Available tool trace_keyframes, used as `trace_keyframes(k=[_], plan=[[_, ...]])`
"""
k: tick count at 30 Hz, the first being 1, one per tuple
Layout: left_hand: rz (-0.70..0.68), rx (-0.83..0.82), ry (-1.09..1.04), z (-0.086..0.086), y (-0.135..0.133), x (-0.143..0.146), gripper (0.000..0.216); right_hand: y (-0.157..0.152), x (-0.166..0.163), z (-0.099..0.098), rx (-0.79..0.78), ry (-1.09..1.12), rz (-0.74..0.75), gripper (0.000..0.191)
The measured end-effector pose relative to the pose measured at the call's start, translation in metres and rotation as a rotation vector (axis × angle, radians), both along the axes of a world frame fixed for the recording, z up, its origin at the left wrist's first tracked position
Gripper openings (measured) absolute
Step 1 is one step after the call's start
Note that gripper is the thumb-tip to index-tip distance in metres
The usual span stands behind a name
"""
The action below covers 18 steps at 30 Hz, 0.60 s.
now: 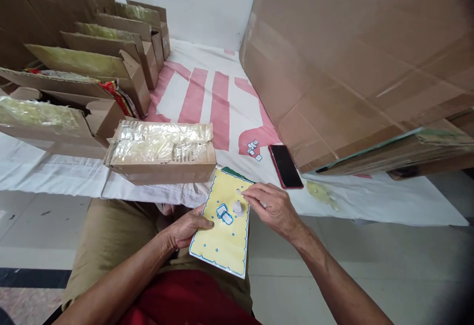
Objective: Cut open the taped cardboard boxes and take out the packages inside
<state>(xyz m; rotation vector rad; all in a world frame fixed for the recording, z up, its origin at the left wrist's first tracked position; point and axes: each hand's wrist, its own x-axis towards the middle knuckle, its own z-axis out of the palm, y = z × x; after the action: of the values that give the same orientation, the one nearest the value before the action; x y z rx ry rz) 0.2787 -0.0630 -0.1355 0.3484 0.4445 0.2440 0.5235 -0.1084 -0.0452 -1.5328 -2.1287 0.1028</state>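
Note:
A yellow card (225,236) with a dotted blue border rests over my lap. My left hand (187,228) grips its left edge, thumb on top. Two small blue-edged white stickers (224,214) and a small white piece (237,207) lie on the card's upper half. My right hand (272,206) hovers over the card's top right corner, fingertips pinched on a tiny white bit that I cannot make out.
An open carton (163,159) of clear-wrapped packets stands on the white and red cloth (207,93) ahead. More open cartons (92,68) line the left. A phone (285,165) and loose stickers (254,148) lie beside a big cardboard box (355,58) at right.

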Motion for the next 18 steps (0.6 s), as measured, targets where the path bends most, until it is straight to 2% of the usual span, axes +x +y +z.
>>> trace_keyframes(k=[6, 10, 13, 15, 18], plan=[[-0.004, 0.009, 0.007, 0.002, -0.003, 0.003, 0.061, -0.003, -0.020, -0.003, -0.016, -0.196, 0.051, 0.031], [-0.012, -0.005, 0.037, 0.005, -0.003, 0.001, 0.062, -0.006, -0.010, 0.005, -0.046, -0.194, 0.052, 0.034], [-0.015, -0.011, 0.002, 0.007, -0.004, 0.000, 0.058, 0.004, 0.020, 0.009, -0.017, -0.131, -0.172, 0.032], [-0.021, -0.009, -0.013, 0.007, -0.006, 0.000, 0.057, 0.019, 0.044, 0.007, -0.059, -0.184, -0.348, 0.031], [-0.027, 0.001, 0.005, 0.006, -0.008, -0.001, 0.058, 0.048, 0.073, -0.004, -0.167, -0.311, -0.445, 0.027]])
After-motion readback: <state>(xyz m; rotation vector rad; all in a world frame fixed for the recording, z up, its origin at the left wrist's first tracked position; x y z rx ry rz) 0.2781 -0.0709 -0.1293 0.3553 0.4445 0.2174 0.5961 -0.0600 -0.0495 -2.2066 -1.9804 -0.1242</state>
